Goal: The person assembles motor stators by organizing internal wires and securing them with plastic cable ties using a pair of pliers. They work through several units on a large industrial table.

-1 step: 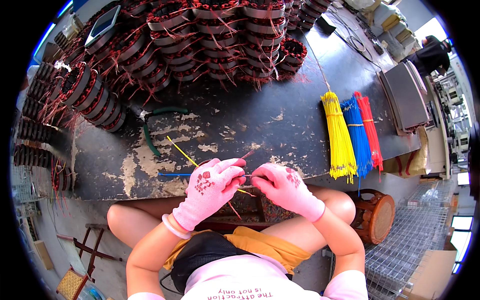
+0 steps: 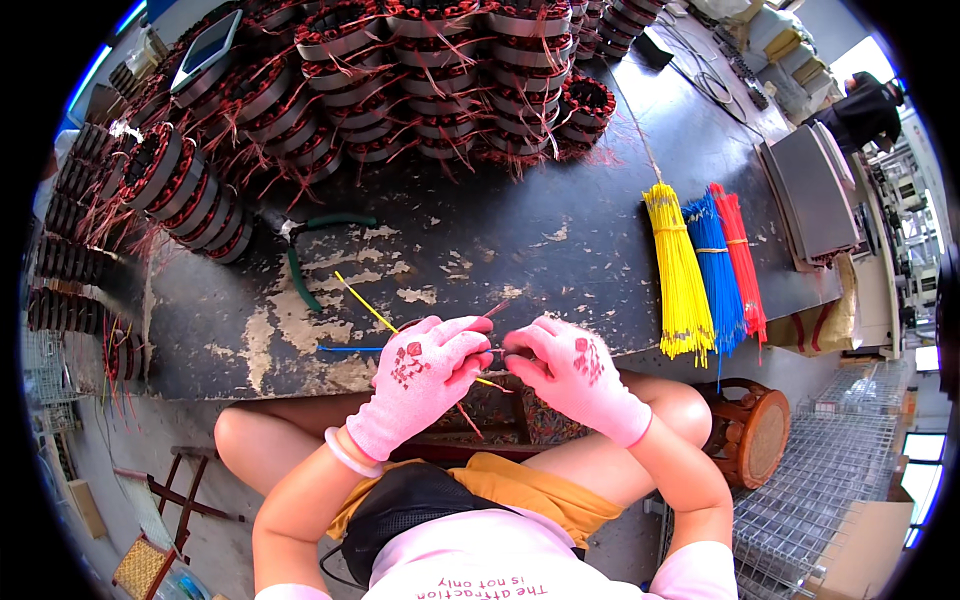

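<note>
My left hand (image 2: 422,365), in a pink patterned glove, is closed around a yellow wire (image 2: 362,301) and a blue wire (image 2: 350,349), whose tails stick out to its left. Thin dark red strands (image 2: 496,309) poke out past its fingers. Just to the right, my right hand (image 2: 570,368), gloved the same way, has thumb and fingers pinched together. A short bit of thin wire shows between the two sets of fingertips; the joint itself is too small to make out. Both hands are held over the table's near edge, above my lap.
Stacks of motor stators (image 2: 430,95) with red windings crowd the back of the worn black table (image 2: 480,235). Green-handled pliers (image 2: 294,264) lie at left. Bundles of yellow wires (image 2: 680,275), blue wires (image 2: 714,272) and red wires (image 2: 740,262) lie at right. A wooden drum-shaped stool (image 2: 752,438) stands below.
My right hand's fingers have shifted and lifted slightly, turning a little at the wrist. My left hand stays nearly in place with the wires.
</note>
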Tool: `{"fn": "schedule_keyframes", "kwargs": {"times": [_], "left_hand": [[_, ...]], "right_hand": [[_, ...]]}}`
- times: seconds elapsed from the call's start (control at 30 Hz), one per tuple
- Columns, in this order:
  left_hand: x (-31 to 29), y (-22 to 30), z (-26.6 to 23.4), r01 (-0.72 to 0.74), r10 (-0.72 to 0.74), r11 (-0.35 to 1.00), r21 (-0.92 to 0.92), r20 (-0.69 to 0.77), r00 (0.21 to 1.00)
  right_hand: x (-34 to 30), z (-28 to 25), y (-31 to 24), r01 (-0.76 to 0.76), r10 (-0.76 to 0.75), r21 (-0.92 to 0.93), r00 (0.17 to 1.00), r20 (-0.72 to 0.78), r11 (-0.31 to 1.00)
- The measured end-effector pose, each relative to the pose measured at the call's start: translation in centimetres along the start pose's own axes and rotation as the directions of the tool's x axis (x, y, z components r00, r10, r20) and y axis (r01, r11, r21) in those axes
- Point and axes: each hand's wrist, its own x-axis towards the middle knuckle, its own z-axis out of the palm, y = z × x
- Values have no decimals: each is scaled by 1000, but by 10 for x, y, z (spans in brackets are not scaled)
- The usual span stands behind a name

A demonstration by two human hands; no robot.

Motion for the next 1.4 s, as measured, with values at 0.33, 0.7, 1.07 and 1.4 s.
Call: {"fn": "schedule_keyframes", "kwargs": {"times": [0.33, 0.7, 1.07, 1.4], "left_hand": [[1, -2, 0, -35, 34, 999, 30, 28, 999], [2, 0, -1, -34, 33, 999, 17, 27, 999], [-1, 6, -13, 8, -9, 1000, 22, 19, 1000], [4, 105, -179, -110, 26, 879, -464, -184, 983]], "right_hand": [[9, 4, 4, 168, -168, -41, 986, -10, 985], [-3, 4, -8, 272, -370, -327, 883, -288, 905], [0, 17, 8, 349, -428, -339, 883, -194, 874], [7, 18, 15, 377, -468, -394, 868, -165, 838]]}}
